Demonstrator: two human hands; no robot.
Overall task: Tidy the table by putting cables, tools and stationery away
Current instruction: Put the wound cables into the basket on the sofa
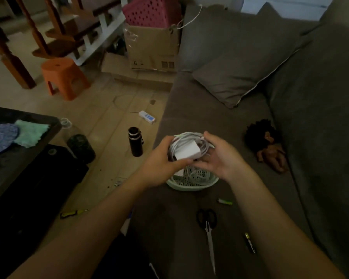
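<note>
Both hands hold a white charger with its coiled white cable (186,151) just above a pale green perforated basket (191,184) on the grey sofa seat. My left hand (161,164) grips the bundle from the left; my right hand (218,158) cups it from the right. More white cable lies inside the basket. Nearer me on the seat lie black-handled scissors (208,224), a green highlighter (225,202) and a dark pen (250,243). A yellow-handled screwdriver (72,213) lies on the floor at left.
A dark table (18,158) at left carries cloths and a clear bottle (79,143). On the floor stand a black flask (135,144), a white power strip (147,117) and an orange stool (64,77). A doll (270,146) and a cushion (244,77) rest on the sofa.
</note>
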